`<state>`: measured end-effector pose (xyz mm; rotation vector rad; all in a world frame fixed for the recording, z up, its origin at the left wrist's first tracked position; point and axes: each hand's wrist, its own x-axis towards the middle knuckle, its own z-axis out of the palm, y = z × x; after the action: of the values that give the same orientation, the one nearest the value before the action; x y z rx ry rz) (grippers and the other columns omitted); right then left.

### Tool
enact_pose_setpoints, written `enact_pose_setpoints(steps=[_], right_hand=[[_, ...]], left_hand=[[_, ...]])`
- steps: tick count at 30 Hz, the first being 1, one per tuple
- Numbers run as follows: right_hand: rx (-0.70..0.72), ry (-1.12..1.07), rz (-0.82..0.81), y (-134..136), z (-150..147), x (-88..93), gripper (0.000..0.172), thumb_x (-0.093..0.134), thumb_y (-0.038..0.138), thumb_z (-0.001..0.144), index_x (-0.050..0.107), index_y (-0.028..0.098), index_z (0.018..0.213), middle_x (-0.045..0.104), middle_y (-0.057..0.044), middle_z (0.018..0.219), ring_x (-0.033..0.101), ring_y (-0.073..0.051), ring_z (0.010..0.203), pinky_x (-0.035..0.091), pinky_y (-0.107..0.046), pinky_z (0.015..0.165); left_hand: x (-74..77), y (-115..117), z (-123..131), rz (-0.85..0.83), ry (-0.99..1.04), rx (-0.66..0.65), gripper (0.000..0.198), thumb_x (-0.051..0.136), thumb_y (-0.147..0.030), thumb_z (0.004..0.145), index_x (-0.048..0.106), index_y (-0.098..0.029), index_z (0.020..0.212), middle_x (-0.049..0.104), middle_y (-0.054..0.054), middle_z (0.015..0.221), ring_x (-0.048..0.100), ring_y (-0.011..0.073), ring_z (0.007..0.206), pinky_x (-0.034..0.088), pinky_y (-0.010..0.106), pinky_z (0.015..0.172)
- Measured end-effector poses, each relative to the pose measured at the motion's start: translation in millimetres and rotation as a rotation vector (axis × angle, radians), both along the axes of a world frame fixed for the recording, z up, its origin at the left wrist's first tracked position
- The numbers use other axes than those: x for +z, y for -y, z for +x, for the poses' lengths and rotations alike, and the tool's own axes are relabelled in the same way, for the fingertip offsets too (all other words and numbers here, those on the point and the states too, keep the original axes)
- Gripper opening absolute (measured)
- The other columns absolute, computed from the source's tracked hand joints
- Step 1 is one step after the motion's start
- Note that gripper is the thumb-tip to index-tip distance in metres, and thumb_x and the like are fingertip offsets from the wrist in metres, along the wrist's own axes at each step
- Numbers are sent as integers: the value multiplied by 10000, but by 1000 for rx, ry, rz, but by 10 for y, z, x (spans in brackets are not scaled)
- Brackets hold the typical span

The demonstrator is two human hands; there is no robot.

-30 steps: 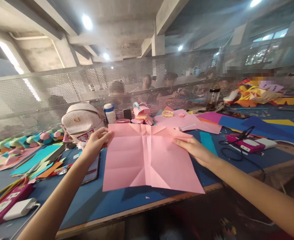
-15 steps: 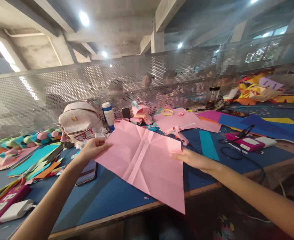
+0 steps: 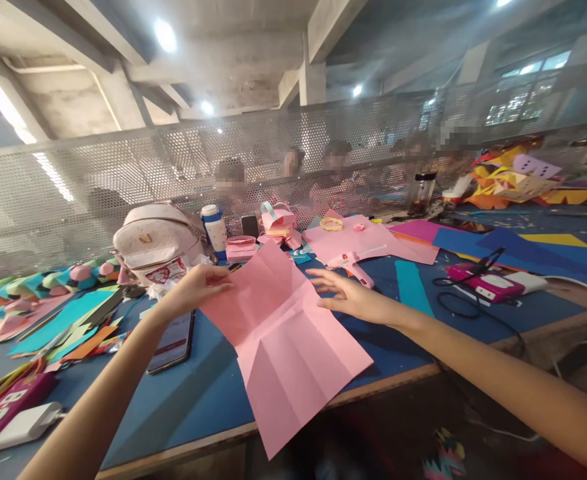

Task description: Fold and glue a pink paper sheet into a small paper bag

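A large creased pink paper sheet hangs at an angle over the blue table, its lower corner past the front edge. My left hand pinches the sheet's upper left edge. My right hand hovers at the sheet's right side with fingers spread, holding nothing. A pink glue gun lies just beyond my right hand.
A phone lies under my left wrist. A pale backpack, a bottle and folded pink paper pieces stand at the back. Coloured paper scraps lie left; pink power strips and cables lie right. People sit behind a mesh screen.
The sheet has turned clockwise, its long side now running toward me. My right hand let go of its edge and opened; my left hand kept its hold.
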<state>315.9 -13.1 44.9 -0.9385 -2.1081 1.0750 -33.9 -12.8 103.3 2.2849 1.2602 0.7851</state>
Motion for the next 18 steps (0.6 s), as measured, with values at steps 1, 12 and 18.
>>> enact_pose_setpoints(steps=[1,12,18], right_hand=[[-41,-7,51,-62,-61,-23,673,643,401,837,375,251,1436,496,-136,1422,526,-262,1263,473,-407,991],[-86,-141,-4,-526,-490,-378,242,650,262,748,555,171,951,690,-18,737,631,-167,649,419,-244,565],[-47,-194,-61,-542,-542,-413,262,677,356,748,640,148,904,705,-51,862,664,-198,771,474,-275,650]], left_hand=[[14,-19,23,-12,-39,-33,305,625,-415,814,648,-147,671,545,-20,620,508,129,622,371,209,556],[-262,-35,376,250,-201,291,549,666,-296,764,553,-280,1300,692,60,1056,631,267,976,455,316,764],[-328,-349,584,227,-107,327,249,758,-280,680,695,-229,916,685,21,804,628,240,783,411,276,679]])
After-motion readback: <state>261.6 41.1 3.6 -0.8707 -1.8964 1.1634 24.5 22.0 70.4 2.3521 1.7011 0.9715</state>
